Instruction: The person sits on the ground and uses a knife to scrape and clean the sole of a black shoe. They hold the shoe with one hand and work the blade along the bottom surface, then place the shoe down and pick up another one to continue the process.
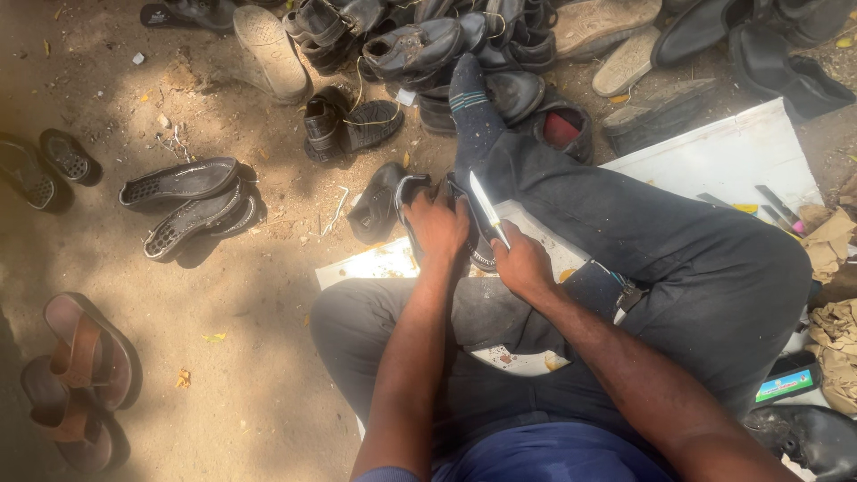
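Note:
I sit on the ground with one leg stretched out, a dark sock on its foot. My left hand (437, 225) grips a black shoe (412, 192) held against my leg. My right hand (522, 263) holds a knife (488, 207) with a pale blade, its tip pointing up and away just right of the shoe. The two hands are close together, almost touching.
A heap of dark shoes (446, 45) lies ahead. Black slip-ons (183, 201) and brown sandals (80, 375) rest on the dirt at left. A white board (723, 156) under my leg carries small tools (777, 210). Crumpled paper (835, 339) sits at right.

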